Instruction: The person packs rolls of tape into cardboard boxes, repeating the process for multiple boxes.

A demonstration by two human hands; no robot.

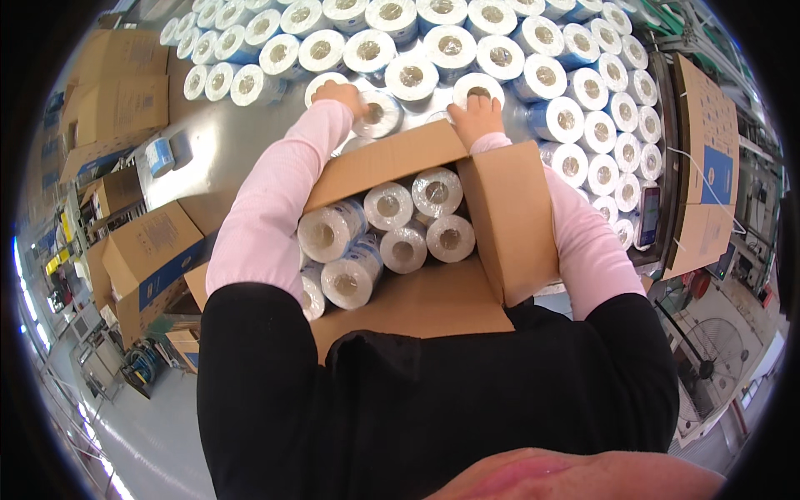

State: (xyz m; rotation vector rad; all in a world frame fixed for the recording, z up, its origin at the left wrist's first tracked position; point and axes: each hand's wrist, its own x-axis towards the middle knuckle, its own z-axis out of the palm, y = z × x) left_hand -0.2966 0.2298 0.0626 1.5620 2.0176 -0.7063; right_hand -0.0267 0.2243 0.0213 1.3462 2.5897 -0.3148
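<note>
Open carton [512, 225]: one stood before us.
Packed rolls [403, 263]: we counted at least seven inside.
Left hand [340, 96]: lay across two rolls [382, 125]; we couldn't tell its grip.
Right hand [477, 118]: touched one roll [477, 81]; grip unclear.
Farther rolls [447, 54]: dozens stood beyond the carton.

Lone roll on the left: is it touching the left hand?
Apart. The head view shows table surface between the lone roll and the left hand.
</note>
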